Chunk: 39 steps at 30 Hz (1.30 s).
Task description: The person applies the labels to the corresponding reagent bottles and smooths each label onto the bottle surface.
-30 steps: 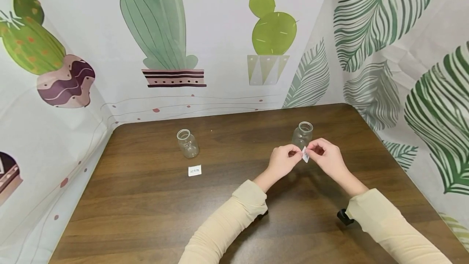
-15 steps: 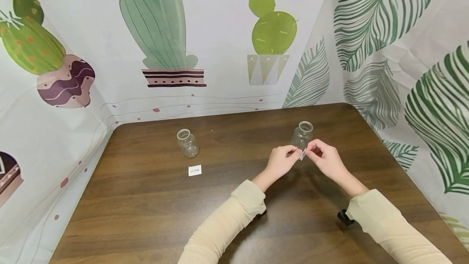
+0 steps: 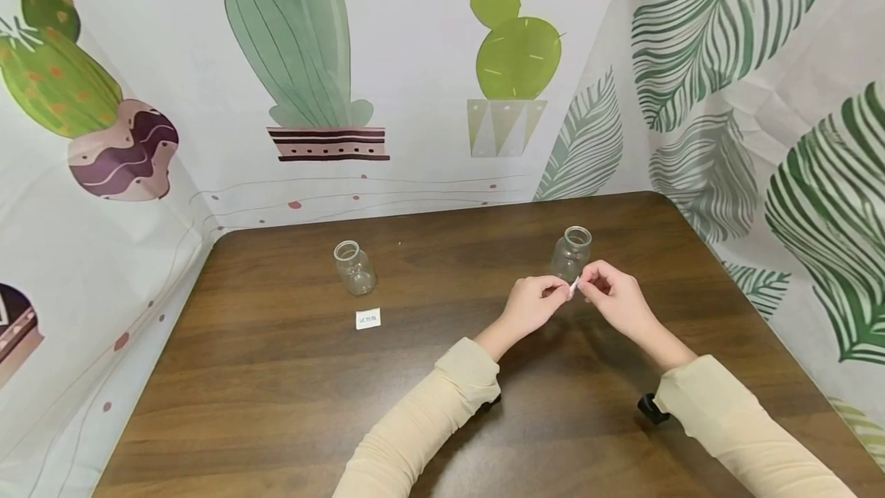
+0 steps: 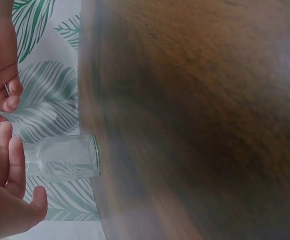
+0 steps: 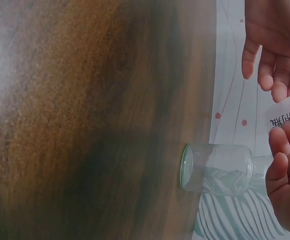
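A small white label (image 5: 286,112) with printed characters is held between both hands, seen nearly edge-on in the head view. My left hand (image 3: 534,303) pinches one edge with thumb and index finger. At the opposite edge, my right hand (image 3: 618,300) pinches it between its own thumb and index finger. Right behind the fingers stands a clear glass jar (image 3: 571,250), upright and without a lid, its lower part partly covered by the hands in the head view. In the left wrist view the same jar (image 4: 67,157) appears sideways beside my left fingers.
A second open glass jar (image 3: 356,270) stands at the left of the brown wooden table (image 3: 276,398). Just in front of it lies another white label (image 3: 368,318) with characters. Printed cloth walls (image 3: 429,91) with cactus and leaf patterns rise behind the table edges.
The label between my fingers has turned from showing its face to nearly edge-on in the head view. Both hands stay in almost the same place; jars and the other label are unmoved.
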{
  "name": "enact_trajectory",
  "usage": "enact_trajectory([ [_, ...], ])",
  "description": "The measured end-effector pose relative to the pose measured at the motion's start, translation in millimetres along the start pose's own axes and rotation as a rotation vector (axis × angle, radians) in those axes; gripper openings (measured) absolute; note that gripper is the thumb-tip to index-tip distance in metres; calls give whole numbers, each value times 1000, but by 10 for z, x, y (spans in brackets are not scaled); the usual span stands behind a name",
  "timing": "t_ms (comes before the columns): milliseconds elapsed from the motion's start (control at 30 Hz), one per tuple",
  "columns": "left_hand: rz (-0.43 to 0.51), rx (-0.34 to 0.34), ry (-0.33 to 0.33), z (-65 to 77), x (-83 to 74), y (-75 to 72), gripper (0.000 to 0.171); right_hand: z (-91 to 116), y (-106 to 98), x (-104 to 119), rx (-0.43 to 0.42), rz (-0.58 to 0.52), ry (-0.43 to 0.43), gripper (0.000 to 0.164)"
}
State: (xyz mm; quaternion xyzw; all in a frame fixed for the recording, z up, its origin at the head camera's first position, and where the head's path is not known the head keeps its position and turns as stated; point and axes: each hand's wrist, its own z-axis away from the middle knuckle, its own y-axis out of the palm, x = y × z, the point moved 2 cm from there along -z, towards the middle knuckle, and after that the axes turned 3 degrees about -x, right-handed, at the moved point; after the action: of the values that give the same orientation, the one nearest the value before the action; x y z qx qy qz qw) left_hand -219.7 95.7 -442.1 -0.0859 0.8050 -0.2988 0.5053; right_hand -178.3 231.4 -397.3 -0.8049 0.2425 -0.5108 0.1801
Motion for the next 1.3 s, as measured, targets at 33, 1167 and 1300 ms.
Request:
enact_trajectory([
  [33,-13,-4,12,-1,-5,-3,15,-2,0,0,5,-5,3,6],
  [1167,0,-112,-230,-36,163,116,9,19,-147,-181,-46,-43,87,6],
  [1300,-53,-110,-264,-29,201,192,11,18,-171,-298,-70,-59,88,7],
])
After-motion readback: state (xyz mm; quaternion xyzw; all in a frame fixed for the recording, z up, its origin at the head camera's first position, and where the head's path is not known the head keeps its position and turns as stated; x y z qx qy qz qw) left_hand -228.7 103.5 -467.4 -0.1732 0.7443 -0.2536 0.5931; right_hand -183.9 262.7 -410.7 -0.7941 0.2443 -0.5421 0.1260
